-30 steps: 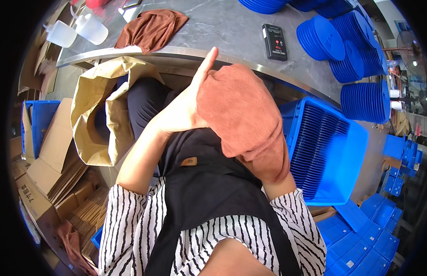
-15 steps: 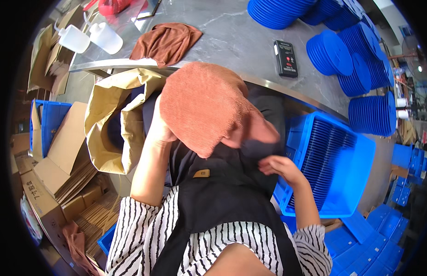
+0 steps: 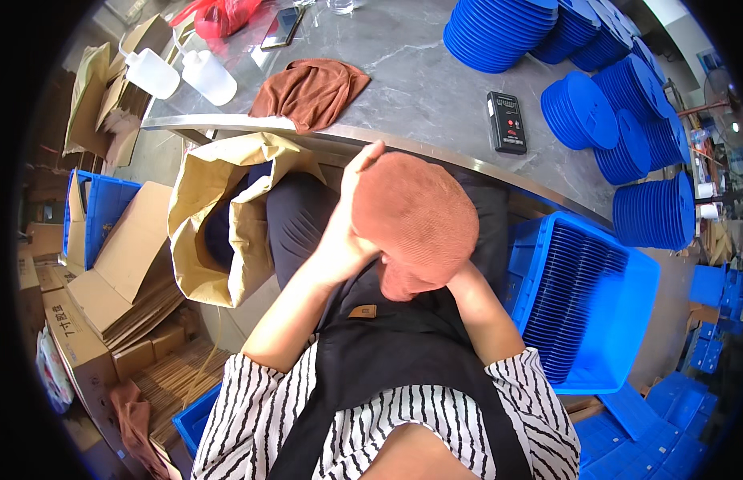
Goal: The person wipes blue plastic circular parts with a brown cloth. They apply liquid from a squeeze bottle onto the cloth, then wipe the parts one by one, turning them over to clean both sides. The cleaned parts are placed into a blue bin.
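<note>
A reddish-brown cloth (image 3: 415,216) is bunched into a rounded shape above my lap. My left hand (image 3: 347,232) grips its left side, the thumb standing up along the upper edge. Whether anything lies inside the cloth is hidden. My right hand (image 3: 461,278) reaches up to its lower right side; the cloth covers the fingers. Beyond the cloth runs the table's metal edge, and a second brown cloth (image 3: 311,92) lies crumpled there on the grey table (image 3: 403,88).
Stacks of blue discs (image 3: 579,112) and a black handheld device (image 3: 507,122) stand on the table. At right, a blue crate (image 3: 639,320) holds a row of discs. An open tan sack (image 3: 187,232) is at left, near white squeeze bottles (image 3: 209,78) and cardboard (image 3: 119,240).
My right hand has come up from beside the crate to the cloth. The cloth has moved right and is bunched more tightly. The whole view has shifted slightly.
</note>
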A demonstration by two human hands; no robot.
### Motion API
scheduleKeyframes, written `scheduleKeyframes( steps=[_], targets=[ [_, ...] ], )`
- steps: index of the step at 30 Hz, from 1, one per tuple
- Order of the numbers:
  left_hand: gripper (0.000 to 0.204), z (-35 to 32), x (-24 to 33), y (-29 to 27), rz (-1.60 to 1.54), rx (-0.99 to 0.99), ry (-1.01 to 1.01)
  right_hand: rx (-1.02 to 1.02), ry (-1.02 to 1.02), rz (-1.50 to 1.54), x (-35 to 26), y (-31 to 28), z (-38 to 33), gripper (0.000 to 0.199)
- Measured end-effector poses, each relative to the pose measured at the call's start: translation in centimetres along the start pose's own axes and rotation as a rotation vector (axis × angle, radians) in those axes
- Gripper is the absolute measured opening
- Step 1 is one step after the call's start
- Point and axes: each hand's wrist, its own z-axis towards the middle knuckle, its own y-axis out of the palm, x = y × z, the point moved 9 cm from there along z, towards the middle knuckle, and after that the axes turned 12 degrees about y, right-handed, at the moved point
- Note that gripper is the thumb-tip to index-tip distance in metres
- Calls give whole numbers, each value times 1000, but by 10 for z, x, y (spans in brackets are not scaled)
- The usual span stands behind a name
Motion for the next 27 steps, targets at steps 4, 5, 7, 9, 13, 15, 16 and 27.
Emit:
scheduleKeyframes(
  steps=[4, 5, 7, 9, 13, 15, 16, 27],
  targets=[
    [96, -24, -29, 25, 79, -168, 80, 120, -300, -60, -20, -4, -14, 90],
    [94, -37, -49, 25, -40, -143, -102, 120, -290, -27, -18, -9, -17, 88],
    [90, -41, -47, 31, -9, -203, -65, 128, -269, 37, -13, -21, -22, 84],
    [88, -36, -41, 38, 57, -284, -32, 137, -248, 100, -9, -32, -29, 81],
    [85, -29, -60, 33, -385, -67, -416, 192, -50, -112, -12, -33, -20, 59],
    [78, -36, -84, 25, -458, 51, -437, 186, 104, -133, -10, -27, -11, 41],
    [73, -39, -87, 26, -499, 54, -489, 158, 154, -94, -1, -27, -9, 44],
    [49, -13, -57, -19, 73, 280, 0, 176, -187, 121, -41, -25, -22, 109]
  ],
)
